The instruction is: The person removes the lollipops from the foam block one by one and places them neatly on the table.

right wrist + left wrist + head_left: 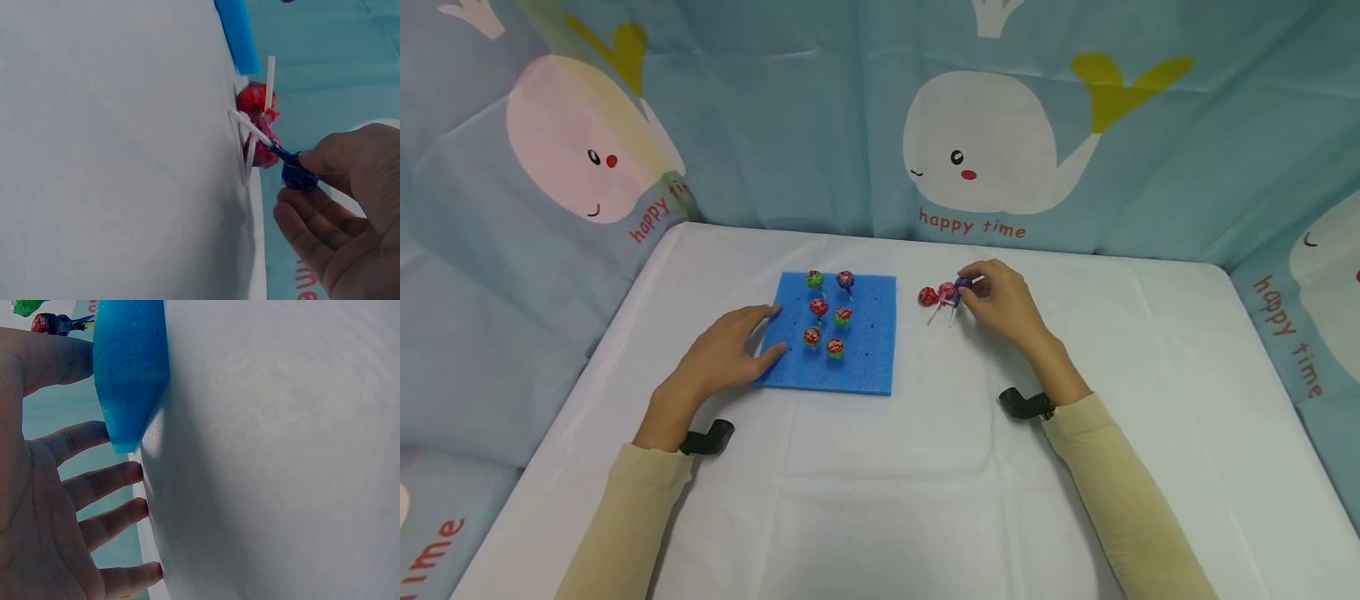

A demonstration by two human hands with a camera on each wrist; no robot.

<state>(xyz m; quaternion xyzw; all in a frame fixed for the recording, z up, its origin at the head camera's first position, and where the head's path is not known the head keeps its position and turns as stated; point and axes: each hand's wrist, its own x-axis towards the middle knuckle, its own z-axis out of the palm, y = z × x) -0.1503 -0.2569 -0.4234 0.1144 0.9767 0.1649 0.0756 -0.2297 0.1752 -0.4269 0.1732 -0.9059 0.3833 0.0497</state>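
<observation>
head | left hand (722, 346) spread, touching blue board (874, 333) | right hand (1002, 302) pinching dark-blue lollipop (298, 179)

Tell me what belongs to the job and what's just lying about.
Apparently in use:
- blue foam board, left fingers at its edge
- six lollipops in it
- blue lollipop, pinched by right fingers
- red lollipop
- pink lollipop

Apparently just setting:
- whale-print cloth
- white tablecloth
- black wrist pieces

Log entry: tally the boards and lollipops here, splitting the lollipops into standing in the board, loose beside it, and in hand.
Blue foam board: 1
Standing lollipops in the board: 6
Loose lollipops beside it, not held: 2
Dark blue lollipop pinched in the right hand: 1
Total: 10 things, 9 of them lollipops
</observation>
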